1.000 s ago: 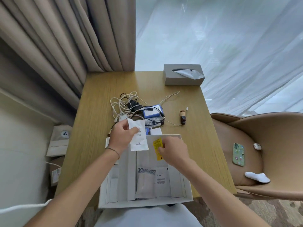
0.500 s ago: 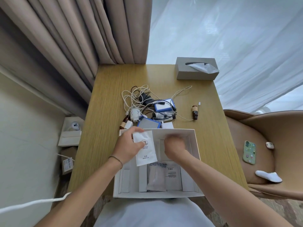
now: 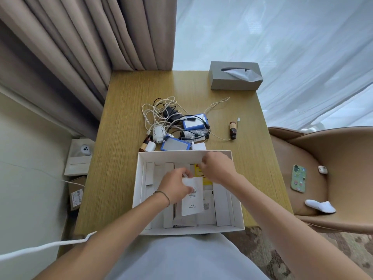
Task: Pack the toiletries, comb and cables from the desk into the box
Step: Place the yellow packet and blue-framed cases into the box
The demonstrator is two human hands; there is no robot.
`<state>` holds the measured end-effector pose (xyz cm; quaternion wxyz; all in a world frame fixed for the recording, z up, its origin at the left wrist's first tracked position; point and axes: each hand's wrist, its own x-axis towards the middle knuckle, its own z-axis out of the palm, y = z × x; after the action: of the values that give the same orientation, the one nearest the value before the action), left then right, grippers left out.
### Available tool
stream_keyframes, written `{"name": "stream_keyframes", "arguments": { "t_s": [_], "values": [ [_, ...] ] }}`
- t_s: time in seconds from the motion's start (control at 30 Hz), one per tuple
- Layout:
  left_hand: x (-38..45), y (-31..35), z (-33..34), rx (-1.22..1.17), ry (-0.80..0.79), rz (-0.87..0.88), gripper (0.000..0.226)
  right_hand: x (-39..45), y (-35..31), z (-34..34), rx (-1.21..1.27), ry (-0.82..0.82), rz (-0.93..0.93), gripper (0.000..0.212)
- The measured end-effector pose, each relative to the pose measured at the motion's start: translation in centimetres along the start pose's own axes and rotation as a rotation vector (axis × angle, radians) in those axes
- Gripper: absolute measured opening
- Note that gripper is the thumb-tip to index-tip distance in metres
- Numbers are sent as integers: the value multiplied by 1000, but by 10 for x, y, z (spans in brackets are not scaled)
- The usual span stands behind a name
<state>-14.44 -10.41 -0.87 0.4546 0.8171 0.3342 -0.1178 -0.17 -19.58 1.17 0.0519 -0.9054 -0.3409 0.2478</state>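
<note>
**Sachets go into the box while cables wait on the desk**

Your left hand (image 3: 175, 186) pinches a white sachet (image 3: 191, 199) low inside the white box (image 3: 238, 215); half a second ago you held it higher, over the box's near-left part. Your right hand (image 3: 217, 168), fingers curled, pinches the top of a yellow packet (image 3: 205, 179) now lying in the box's far-middle section; a second ago you carried that packet above the rim. By this showing, two toiletry items are all but packed. Small print on the white sachet is too fine to read with confidence, as are the labels on the flat packets beneath it.

Beyond the box, the tangle of cables (image 3: 161, 114), white chargers and two blue-edged cases lie untouched on the desk (image 3: 125, 162), with a small brown bottle (image 3: 232, 130) well apart to the right. No comb can be made out. A grey tissue box (image 3: 234, 77) stands at the far edge.
</note>
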Motion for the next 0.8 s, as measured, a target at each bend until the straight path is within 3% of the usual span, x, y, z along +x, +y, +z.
{"name": "stream_keyframes", "arguments": {
  "t_s": [0.43,0.63,0.8],
  "values": [
    [18,4,60,182,-132,-26,36,-39,25,-6,168,70,38,28],
    [15,0,71,472,-26,134,34,-44,27,-7,215,86,39,26],
    [18,-2,68,542,-24,211,38,-42,27,-12,226,90,20,24]
  ]
}}
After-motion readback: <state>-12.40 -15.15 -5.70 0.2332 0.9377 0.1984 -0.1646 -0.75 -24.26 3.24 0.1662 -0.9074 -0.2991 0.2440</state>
